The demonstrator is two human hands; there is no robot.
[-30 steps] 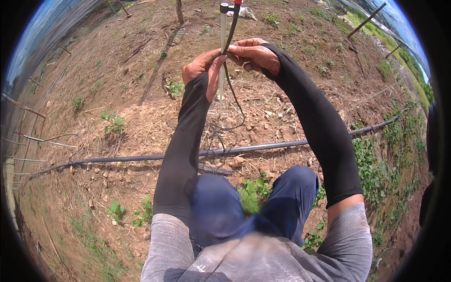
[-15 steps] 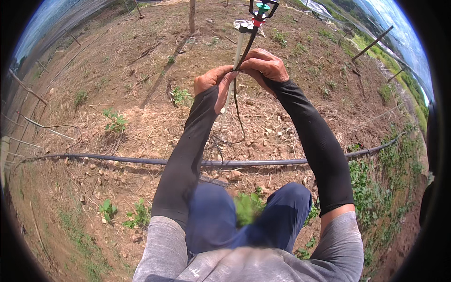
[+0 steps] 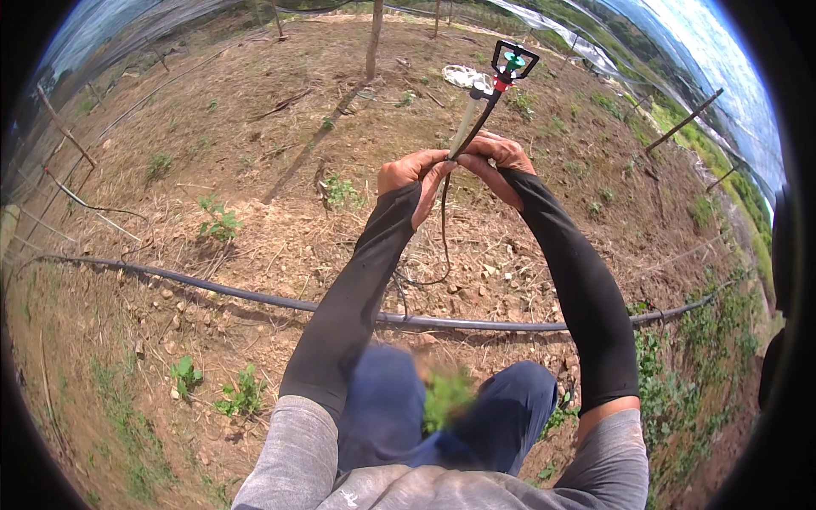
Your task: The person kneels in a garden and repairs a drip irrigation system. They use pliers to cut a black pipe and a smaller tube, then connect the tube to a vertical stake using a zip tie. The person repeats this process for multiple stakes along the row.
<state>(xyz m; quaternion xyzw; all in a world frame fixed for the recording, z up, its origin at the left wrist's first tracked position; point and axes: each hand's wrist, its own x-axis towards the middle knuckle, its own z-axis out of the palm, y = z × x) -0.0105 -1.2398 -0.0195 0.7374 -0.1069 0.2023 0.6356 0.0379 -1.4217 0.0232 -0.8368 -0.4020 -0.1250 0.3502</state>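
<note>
Sprinkler head: black plastic, squarish open frame, green centre, red collar; sits out at 1 o'clock, beyond the hands.
Change: whole frame's in view now, where a second ago the top edge cut it off. The slim off-white plastic stake has gone from about 12 o'clock to a 1 o'clock lean. Part of that's just the view shifting, since the brown stony ground slid down too.
Meaning: my read, the work's still at that one pinch point, just tilted.
Long axis: above the hands, stake and thin black flexible tube run nearly side by side, 7 to 1 o'clock, sprinkler end pointing away from the person.
Left hand: thumb and fingers pinching stake and tube together.
Right hand: fingers curled, pinching at the same spot by the tube; can't tell what the hidden fingertips touch.
Below: tube drops toward 6 o'clock, then loops back toward the thick black pipe.
</note>
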